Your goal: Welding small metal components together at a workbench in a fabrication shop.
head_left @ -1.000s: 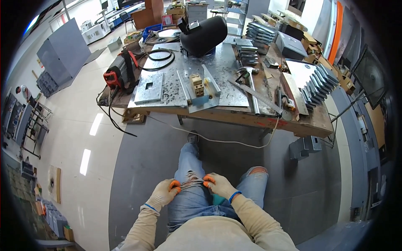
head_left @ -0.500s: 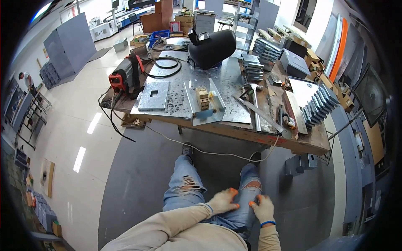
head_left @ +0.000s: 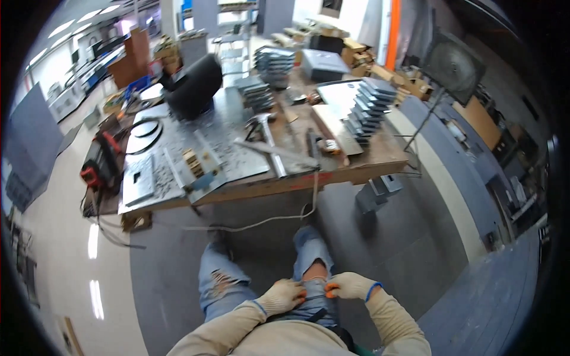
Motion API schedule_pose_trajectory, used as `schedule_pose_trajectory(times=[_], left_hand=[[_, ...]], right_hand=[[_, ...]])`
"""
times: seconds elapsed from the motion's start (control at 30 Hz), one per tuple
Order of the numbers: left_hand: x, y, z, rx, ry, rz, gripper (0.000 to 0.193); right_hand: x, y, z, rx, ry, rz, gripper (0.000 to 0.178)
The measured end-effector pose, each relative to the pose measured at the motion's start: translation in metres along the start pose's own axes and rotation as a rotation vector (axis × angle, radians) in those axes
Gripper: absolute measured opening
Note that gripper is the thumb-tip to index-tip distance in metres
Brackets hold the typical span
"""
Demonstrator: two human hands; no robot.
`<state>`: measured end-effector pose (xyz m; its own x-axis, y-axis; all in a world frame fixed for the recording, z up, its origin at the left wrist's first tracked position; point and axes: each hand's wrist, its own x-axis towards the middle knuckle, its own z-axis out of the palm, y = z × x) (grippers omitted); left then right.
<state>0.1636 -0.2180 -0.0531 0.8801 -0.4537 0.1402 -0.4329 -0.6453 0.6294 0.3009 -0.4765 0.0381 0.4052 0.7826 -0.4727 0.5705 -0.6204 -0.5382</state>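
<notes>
Cream work gloves with orange fingertips cover both my hands. My left hand (head_left: 285, 296) is at the inner side of my right thigh, its fingers curled against the torn blue jeans (head_left: 309, 299). On the other side of the same leg, my right hand (head_left: 351, 286) has its fingertips drawn together on the denim just above the bare knee. The cloth bunches between the two hands. Some blur hides how tightly each one pinches it.
A workbench (head_left: 249, 187) ahead carries a black welding helmet (head_left: 193, 89), a red-and-black machine (head_left: 102, 163), a hammer (head_left: 270, 139), a folded metal piece (head_left: 205, 178) and stacked metal parts (head_left: 369, 110). Grey metal boxes (head_left: 377, 193) stand underneath. A pale cable (head_left: 261, 224) crosses the floor.
My view has swung right, so the bench appears farther left. Both hands, apart with fingers spread before, have come together on the jeans over my right leg.
</notes>
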Motion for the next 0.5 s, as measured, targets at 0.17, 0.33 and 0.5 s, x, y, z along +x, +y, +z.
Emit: schedule_pose_trajectory(times=[0.17,0.33,0.5], left_hand=[[-0.018,0.004,-0.026,-0.16,-0.018,-0.194,0.031],[-0.078,0.0,-0.095,-0.05,0.367,-0.513,0.024],[-0.137,-0.045,-0.085,0.19,0.492,-0.718,0.022]], right_hand=[[0.008,-0.024,-0.124,-0.046,0.65,-0.042,0.033],[0.021,-0.029,-0.315,-0.124,1.397,0.021,0.052],[0.074,-0.025,-0.473,-0.365,1.317,0.416,0.089]])
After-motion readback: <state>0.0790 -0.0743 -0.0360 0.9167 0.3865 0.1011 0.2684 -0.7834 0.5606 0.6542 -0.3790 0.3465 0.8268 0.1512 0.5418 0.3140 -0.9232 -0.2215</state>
